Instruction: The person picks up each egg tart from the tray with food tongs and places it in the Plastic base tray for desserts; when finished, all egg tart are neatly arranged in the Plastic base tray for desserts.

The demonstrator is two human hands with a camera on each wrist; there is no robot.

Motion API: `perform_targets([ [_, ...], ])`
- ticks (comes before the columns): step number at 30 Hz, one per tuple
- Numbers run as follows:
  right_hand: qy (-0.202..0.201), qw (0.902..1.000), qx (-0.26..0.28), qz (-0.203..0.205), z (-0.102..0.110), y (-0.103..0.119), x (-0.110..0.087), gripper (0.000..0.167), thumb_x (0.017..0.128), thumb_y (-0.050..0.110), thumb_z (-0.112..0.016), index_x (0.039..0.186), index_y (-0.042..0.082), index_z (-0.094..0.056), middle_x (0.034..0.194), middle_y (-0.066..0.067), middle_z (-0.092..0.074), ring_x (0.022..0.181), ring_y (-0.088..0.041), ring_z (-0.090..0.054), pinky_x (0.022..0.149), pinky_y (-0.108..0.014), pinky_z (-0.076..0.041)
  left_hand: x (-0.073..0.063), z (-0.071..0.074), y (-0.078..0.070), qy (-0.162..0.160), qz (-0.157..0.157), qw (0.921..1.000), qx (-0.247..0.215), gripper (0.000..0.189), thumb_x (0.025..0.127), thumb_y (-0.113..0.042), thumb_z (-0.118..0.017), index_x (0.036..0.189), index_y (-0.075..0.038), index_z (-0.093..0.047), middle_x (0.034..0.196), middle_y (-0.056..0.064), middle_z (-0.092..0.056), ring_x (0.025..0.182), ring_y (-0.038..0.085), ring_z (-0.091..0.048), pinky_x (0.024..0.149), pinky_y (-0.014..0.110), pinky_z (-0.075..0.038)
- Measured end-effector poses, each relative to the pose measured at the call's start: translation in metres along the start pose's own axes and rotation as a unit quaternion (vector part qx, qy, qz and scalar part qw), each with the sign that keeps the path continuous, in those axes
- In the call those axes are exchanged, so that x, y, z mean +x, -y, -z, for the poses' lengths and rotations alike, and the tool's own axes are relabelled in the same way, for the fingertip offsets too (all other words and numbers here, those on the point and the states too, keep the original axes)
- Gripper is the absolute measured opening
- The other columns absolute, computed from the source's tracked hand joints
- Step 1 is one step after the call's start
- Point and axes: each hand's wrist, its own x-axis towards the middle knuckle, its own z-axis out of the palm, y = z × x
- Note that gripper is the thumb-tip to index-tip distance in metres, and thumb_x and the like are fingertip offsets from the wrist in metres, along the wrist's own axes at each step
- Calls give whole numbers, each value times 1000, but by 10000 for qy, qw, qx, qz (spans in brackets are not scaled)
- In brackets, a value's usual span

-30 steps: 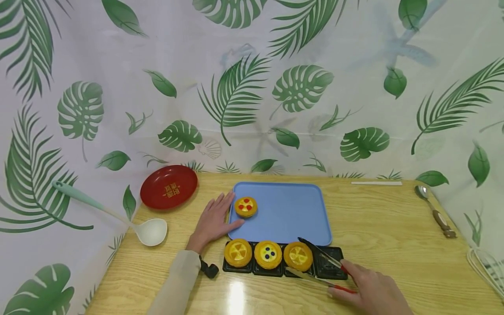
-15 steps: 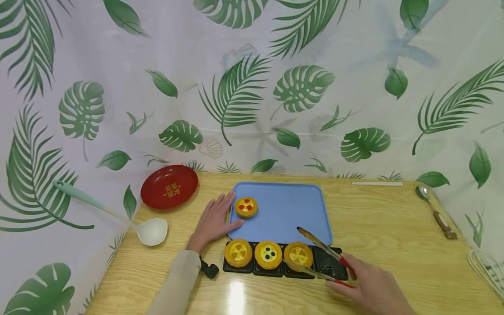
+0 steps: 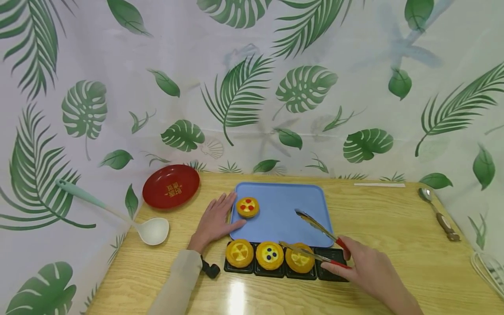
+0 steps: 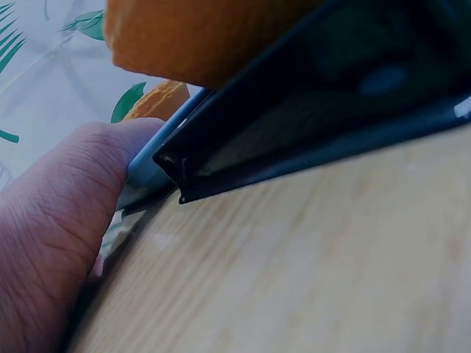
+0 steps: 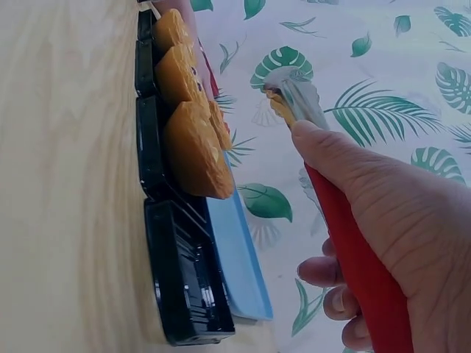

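Observation:
My left hand (image 3: 216,221) rests with extended fingers along the left edge of a blue tray (image 3: 283,197), thumb over its near corner. Beside the thumb sits an egg tart (image 3: 247,207) with red toppings. My right hand (image 3: 366,264) grips red-handled metal tongs (image 3: 316,225), their arms spread. One tip is over the blue tray; the other overlaps the third tart (image 3: 296,264) from the left. A row of black compartments (image 3: 330,274) holds that tart, a tart with blue dots (image 3: 269,256) and a tart with a wedge pattern (image 3: 239,253). The right wrist view shows the red handle (image 5: 357,272) close up.
A red oval plate (image 3: 171,187) and a white ladle (image 3: 152,231) with a mint handle lie at the left. At the right are a spoon (image 3: 437,212) with a brown handle and a white stick (image 3: 379,184). A patterned curtain (image 3: 252,87) stands behind the table.
The tongs, earlier spread on both sides of the third tart, have moved up and away from it toward the blue tray, with the right hand following. The left hand and tarts stay put.

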Motion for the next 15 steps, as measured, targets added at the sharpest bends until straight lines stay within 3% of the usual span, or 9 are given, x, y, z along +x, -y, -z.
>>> perform_targets([
  [8, 221, 9997, 116, -60, 0, 0, 21, 50, 84, 66, -77, 91, 20, -56, 72, 11, -50, 50, -3, -34, 44, -23, -29, 1, 1, -1, -5, 15, 10000, 34, 104, 91, -82, -49, 169, -22, -16, 174, -6, -18, 161, 23, -15, 130, 49, -11],
  [15, 306, 9995, -124, 9, -7, -1, 41, 56, 83, 71, -75, 93, 18, -58, 68, 10, -47, 49, -7, -36, 42, -25, -30, 0, 3, -2, 63, 26, 9999, 89, 103, 92, -80, -50, 169, -22, -16, 174, -4, -18, 161, 23, -15, 130, 48, -11],
])
